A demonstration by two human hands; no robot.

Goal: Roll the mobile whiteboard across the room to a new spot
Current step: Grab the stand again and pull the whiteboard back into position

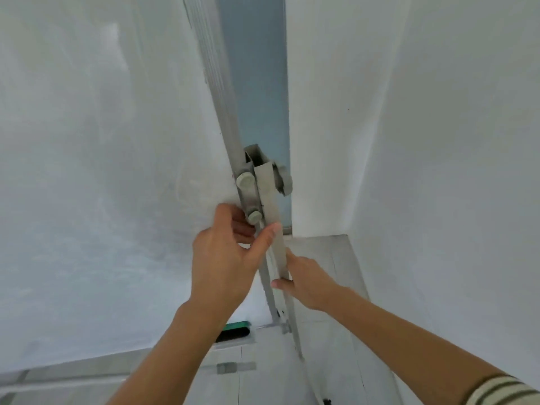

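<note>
The whiteboard (102, 171) fills the frame's left half, its grey upright (270, 200) at centre. The left hand (225, 252) grasps that upright, and the right hand (306, 280) clasps it just below. Push steadily, keeping clear of the wall (438, 141) at right.

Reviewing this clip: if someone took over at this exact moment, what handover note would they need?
Left grip: holds the stand's grey upright just below the knobs, thumb on its front face, fingers curled round the board side.
Right grip: holds the same upright lower down.
Whiteboard: fills the left of the view, its edge close beside a white wall. An eraser lies in its tray. The wheels are out of view.
Done: both hands are on the stand. Whether it has rolled at all cannot be told.
Left: roll the whiteboard to the new spot.
</note>
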